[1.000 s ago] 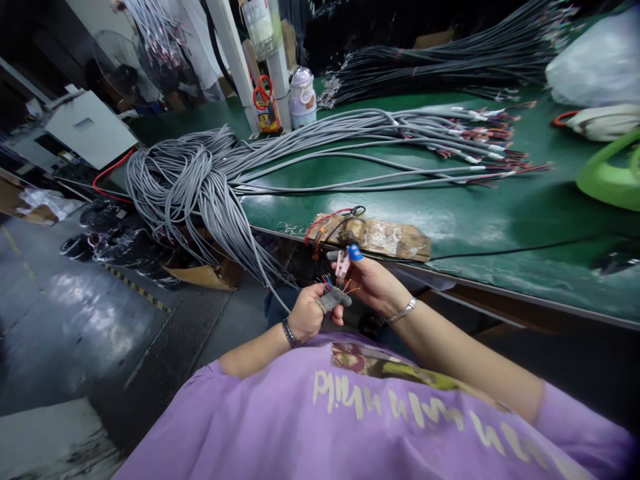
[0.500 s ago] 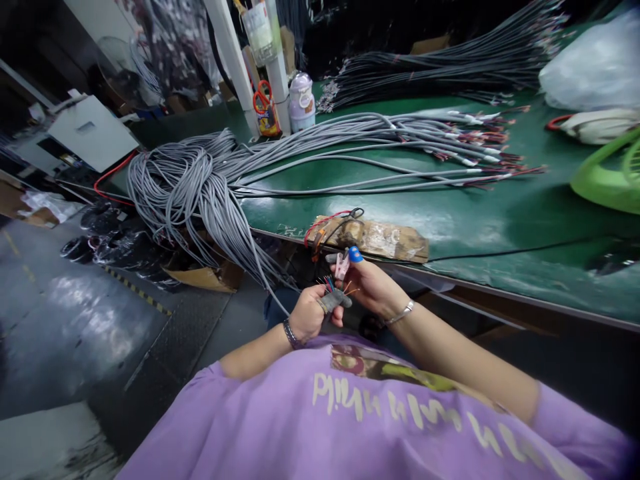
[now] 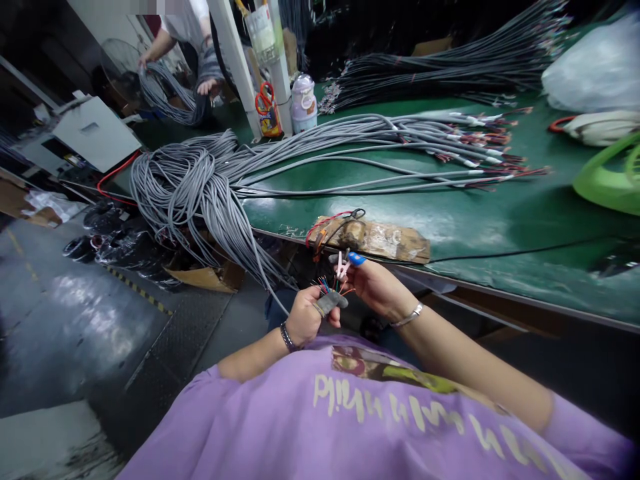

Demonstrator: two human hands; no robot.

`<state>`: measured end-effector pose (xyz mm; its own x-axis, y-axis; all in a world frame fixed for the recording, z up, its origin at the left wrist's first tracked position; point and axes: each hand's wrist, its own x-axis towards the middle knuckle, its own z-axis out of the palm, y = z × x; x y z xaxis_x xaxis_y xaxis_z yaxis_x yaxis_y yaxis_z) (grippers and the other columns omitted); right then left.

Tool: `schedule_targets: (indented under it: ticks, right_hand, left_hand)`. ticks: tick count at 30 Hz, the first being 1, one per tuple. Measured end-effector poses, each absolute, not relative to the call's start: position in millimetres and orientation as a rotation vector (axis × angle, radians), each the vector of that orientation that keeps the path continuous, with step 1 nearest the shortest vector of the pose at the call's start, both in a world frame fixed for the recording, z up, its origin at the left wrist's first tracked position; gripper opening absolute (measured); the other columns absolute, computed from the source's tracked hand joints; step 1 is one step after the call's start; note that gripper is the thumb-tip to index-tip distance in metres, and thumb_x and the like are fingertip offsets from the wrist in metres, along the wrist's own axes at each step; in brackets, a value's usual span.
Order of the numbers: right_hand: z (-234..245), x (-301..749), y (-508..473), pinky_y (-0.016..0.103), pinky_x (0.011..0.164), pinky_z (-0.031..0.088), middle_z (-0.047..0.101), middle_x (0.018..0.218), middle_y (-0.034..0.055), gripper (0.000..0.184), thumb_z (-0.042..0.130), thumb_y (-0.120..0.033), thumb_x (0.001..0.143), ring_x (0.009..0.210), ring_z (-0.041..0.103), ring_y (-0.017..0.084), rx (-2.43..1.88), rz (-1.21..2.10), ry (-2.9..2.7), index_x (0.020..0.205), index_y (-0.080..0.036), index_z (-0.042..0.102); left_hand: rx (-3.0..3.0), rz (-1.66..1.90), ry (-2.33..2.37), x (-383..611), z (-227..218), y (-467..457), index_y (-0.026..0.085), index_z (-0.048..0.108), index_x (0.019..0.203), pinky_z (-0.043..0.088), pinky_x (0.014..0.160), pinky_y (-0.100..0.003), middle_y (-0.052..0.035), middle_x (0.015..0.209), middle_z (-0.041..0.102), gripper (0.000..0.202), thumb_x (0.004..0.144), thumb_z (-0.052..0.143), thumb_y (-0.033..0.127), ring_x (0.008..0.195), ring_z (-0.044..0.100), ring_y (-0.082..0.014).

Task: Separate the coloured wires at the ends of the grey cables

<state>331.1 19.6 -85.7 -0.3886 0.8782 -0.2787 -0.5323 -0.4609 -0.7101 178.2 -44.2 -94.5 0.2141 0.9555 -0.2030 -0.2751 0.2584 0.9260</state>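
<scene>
My left hand (image 3: 306, 317) is closed around the end of a grey cable (image 3: 277, 301), its thumb in a grey finger cover. Thin coloured wires (image 3: 326, 287) fan out above that thumb. Just to the right, my right hand (image 3: 375, 285) pinches a small pink clip (image 3: 342, 267), which looks like a clothespin, beside the wire tips. A blue cover (image 3: 355, 259) sits on one of its fingers. Whether the clip touches a wire is too small to tell. Both hands are in front of the bench edge, below a worn wooden block (image 3: 395, 240).
A large bundle of grey cables (image 3: 200, 180) lies over the green bench (image 3: 500, 227) and hangs off its front. Black cables (image 3: 425, 70), a bottle (image 3: 303, 107) and a green basket (image 3: 607, 177) stand farther back. At the far left a co-worker's hand (image 3: 209, 87) holds coiled cable (image 3: 167, 93).
The pink clip has turned more upright in my right hand, and its two prongs now show. My left hand has hardly moved. A co-worker with coiled cable has come into view behind the bench.
</scene>
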Motion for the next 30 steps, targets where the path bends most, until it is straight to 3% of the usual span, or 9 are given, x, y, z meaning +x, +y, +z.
schedule_targets:
  ticks: [7,17,30]
  right_hand:
    - [-89.6,328.4,18.7,0.023,0.053,0.048,0.067,0.074,0.0048,0.041,0.066,-0.058,0.080,0.059,0.056,0.012,-0.771,1.988,-0.679,0.075,-0.017,0.070]
    - [-99.6,326.2,24.4,0.023,0.055,0.047,0.063,0.064,0.0004,0.042,0.076,-0.059,0.069,0.057,0.055,0.011,-0.748,1.970,-0.613,0.070,-0.017,0.068]
    - [-92.3,323.0,23.7,0.026,0.051,0.041,0.063,0.059,0.0008,0.043,0.081,-0.057,0.063,0.053,0.051,0.012,-0.774,1.903,-0.643,0.070,-0.016,0.067]
  left_hand:
    - [0.826,1.026,0.941,185.8,-81.5,-39.9,0.010,0.062,0.073,0.039,0.039,-0.022,0.0012,0.049,0.054,0.050,0.063,0.078,0.057,0.039,0.048,-0.0088]
    - [0.783,1.076,0.996,187.8,-84.9,-34.2,0.011,0.063,0.074,0.039,0.041,-0.021,0.0014,0.050,0.055,0.041,0.064,0.077,0.048,0.039,0.048,-0.0080]
    - [0.875,1.060,1.010,190.0,-83.2,-30.6,0.010,0.064,0.073,0.040,0.040,-0.019,0.0021,0.049,0.055,0.042,0.066,0.075,0.050,0.039,0.048,-0.0067]
